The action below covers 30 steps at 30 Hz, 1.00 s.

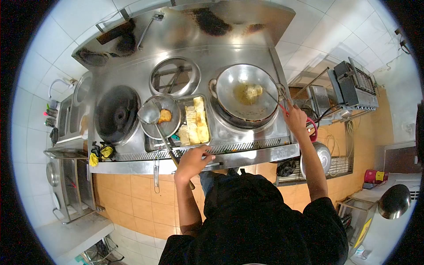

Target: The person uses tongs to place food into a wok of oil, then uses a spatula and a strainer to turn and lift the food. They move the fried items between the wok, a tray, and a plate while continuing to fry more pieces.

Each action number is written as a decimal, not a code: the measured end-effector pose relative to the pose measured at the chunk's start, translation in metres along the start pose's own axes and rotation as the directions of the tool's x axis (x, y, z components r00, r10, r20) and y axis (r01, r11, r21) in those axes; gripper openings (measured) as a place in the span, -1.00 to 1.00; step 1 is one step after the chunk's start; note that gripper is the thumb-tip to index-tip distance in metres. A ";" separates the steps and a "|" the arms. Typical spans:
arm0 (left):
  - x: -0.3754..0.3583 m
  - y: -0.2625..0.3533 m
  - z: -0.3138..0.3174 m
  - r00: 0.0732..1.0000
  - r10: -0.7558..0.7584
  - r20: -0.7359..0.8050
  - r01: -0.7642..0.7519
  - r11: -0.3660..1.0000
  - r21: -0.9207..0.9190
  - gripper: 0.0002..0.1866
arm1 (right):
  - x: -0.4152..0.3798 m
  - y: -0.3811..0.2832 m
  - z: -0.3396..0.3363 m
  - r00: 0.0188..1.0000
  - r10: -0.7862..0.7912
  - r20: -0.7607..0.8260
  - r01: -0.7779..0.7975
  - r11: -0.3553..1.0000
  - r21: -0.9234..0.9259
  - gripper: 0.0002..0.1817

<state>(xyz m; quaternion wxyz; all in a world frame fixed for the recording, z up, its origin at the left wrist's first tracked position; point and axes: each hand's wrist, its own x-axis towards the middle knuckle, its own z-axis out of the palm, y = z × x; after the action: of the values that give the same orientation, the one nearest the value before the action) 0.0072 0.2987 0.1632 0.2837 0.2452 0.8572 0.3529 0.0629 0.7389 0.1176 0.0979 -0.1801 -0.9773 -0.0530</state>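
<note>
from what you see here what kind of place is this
Most likely a commercial kitchen: a long stainless steel cooking range with several burner wells, a wok of frying food, and white tiled walls.

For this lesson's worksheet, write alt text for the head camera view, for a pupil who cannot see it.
Seen from above, a person at a steel cooking range grips a ladle handle in the left hand, its bowl over a pan with one fried piece. The right hand holds tongs at a wok of frying food; a tray of battered pieces sits between.
</note>
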 end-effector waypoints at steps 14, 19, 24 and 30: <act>0.003 -0.003 -0.008 1.000 0.015 0.007 -0.015 1.000 0.001 -0.61 | -0.005 -0.031 -0.005 0.990 -0.040 0.135 0.038 0.999 0.020 -0.41; 0.003 -0.002 -0.011 1.000 0.005 -0.006 -0.006 0.999 -0.035 -0.60 | -0.003 -0.035 0.004 0.989 -0.031 0.142 0.031 1.000 0.004 -0.42; 0.004 -0.004 -0.015 1.000 -0.012 0.008 0.012 1.000 -0.013 -0.59 | 0.001 -0.027 0.001 0.993 0.035 0.114 -0.040 0.998 0.044 -0.37; 0.002 0.000 -0.022 1.000 -0.007 0.000 0.007 1.000 -0.018 -0.58 | 0.001 -0.013 -0.001 0.997 0.066 0.035 -0.067 0.997 0.029 -0.39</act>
<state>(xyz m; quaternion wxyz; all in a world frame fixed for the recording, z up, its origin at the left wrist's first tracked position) -0.0086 0.2891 0.1754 0.2872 0.2398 0.8549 0.3595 0.0574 0.7267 0.1181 0.0856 -0.2122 -0.9730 -0.0320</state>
